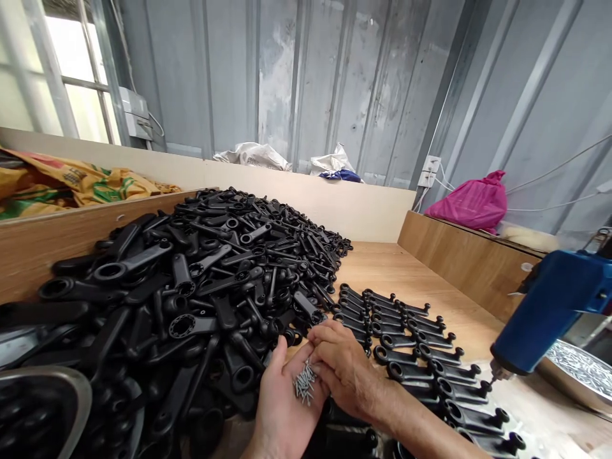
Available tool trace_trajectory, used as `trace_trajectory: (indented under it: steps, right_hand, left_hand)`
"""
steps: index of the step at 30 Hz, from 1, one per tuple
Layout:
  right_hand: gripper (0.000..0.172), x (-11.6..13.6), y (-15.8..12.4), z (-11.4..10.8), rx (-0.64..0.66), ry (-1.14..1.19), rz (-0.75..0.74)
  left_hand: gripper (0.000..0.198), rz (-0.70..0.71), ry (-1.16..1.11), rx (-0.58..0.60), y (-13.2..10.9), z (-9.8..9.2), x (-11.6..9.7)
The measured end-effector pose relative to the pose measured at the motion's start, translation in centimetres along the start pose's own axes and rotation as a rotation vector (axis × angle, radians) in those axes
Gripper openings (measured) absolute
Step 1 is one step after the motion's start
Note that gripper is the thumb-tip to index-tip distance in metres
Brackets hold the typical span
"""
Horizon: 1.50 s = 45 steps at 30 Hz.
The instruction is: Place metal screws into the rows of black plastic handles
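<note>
My left hand (289, 408) is turned palm up and slightly cupped, with a small heap of silvery screws (305, 382) lying on it. Over its fingers reaches my right hand (345, 366), its fingertips pinched together at the edge of the screws; what is between them is hidden. Beyond both hands rises a big pile of black crank handles (229, 255), each with a ring at one end. To the right, more handles (411, 344) lie in slanting rows, knobs pointing right.
At the right hangs a blue power screwdriver (549, 312), tip down near the rows. Behind it is a metal bowl of screws (581, 373). A metal-rimmed bowl (79, 408) with black knobs stands at lower left. Wooden boards (459, 274) border the table; a pink bag (471, 204) rests behind.
</note>
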State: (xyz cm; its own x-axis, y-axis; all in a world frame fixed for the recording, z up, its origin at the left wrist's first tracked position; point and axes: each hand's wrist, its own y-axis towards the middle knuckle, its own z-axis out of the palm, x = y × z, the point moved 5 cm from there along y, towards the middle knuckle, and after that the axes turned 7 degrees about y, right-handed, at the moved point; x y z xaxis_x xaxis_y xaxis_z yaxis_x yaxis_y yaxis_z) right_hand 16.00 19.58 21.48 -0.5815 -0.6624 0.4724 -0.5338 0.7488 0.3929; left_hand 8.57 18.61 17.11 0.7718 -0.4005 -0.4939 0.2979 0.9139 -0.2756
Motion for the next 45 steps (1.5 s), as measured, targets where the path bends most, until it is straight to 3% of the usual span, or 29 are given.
trace_trajectory:
  steps: [4, 9, 15, 20, 31, 39, 42, 45]
  right_hand:
    - [0.015, -2.1, 0.1, -2.6, -0.047, 0.012, 0.110]
    - [0.015, -7.8, -0.9, -6.4, 0.001, -0.086, 0.359]
    - [0.020, -11.4, -2.3, -5.8, 0.109, -0.233, 0.504]
    - [0.013, -11.5, -2.4, -5.1, 0.125, -0.287, 0.534]
    - [0.021, -11.5, -2.4, -5.4, 0.103, -0.275, 0.474]
    - [0.016, -12.2, -2.7, -4.8, 0.083, -0.289, 0.447]
    - [0.016, -10.9, -2.6, -5.1, 0.056, -0.272, 0.387]
    - [0.018, -7.5, -2.0, -4.8, 0.041, -0.217, 0.276]
  left_hand:
    - [0.053, 0.007, -0.003, -0.059, 0.0, -0.1, 0.1]
    - [0.065, -0.001, -0.005, -0.146, -0.5, 0.3, -0.2]
    - [0.063, 0.023, -0.002, -0.136, -0.5, 0.3, -0.6]
    - [0.064, 0.032, 0.018, -0.126, -0.2, 0.0, -0.5]
    - [0.065, 0.030, 0.059, -0.132, -0.4, 0.3, -0.6]
    - [0.064, 0.017, 0.024, -0.130, -0.3, 0.0, -0.3]
    - [0.067, -0.021, -0.044, -0.081, 0.0, -0.2, 0.2]
    - [0.074, -0.072, -0.103, -0.014, 0.4, -0.5, 0.7]
